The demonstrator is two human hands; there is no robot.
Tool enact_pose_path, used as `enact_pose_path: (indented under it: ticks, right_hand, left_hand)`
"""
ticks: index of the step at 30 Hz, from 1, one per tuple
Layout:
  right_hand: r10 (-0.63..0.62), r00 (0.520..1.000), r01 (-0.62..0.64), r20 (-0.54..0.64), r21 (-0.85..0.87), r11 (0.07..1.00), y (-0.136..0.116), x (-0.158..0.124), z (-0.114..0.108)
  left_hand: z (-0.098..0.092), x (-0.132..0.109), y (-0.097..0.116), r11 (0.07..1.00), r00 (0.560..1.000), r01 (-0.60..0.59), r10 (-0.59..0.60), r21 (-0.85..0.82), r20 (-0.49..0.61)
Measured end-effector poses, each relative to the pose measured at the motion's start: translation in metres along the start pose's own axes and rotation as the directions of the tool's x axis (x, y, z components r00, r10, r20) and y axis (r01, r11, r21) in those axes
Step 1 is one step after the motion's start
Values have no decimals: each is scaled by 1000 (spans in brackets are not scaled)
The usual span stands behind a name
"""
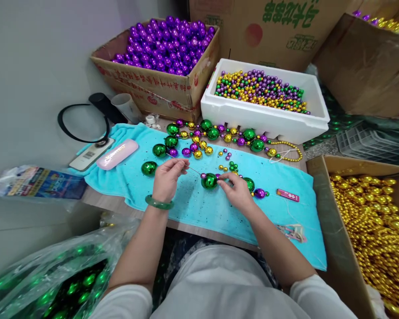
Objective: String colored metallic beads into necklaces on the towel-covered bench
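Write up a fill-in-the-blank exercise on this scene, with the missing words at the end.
1. The round green bangle circles the person's ____ wrist.
2. The brown cardboard box at the back left holds shiny balls coloured ____.
3. The rectangular white foam box holds small round beads in purple, green and ____.
4. At the fingertips of the right hand, the large shiny round bead is ____.

Missing words: left; purple; gold; green.

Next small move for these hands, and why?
Probably ease the big green ball rightward: the left hand holds a thin line leading to the small purple bead beside it, and the right hand is at the ball's right side.
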State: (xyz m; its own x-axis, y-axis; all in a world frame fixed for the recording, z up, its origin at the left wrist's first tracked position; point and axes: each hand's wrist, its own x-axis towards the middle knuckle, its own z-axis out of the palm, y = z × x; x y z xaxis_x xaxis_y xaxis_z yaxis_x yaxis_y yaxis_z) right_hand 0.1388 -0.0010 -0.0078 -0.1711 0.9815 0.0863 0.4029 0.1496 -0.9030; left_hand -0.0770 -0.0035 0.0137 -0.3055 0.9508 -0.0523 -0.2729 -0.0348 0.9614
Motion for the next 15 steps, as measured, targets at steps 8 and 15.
enact_pose_path:
  ticks: [8, 15]
  right_hand:
    - [-155, 971, 140, 180, 90, 986, -39, 25, 35]
    - [-256, 954, 261, 155, -14, 965, -53, 13, 55]
  left_hand:
    - [1, -8, 39, 975, 975, -222, 223, -20, 17]
    - [-31, -24, 26, 967, 980, -199, 192, 162, 57]
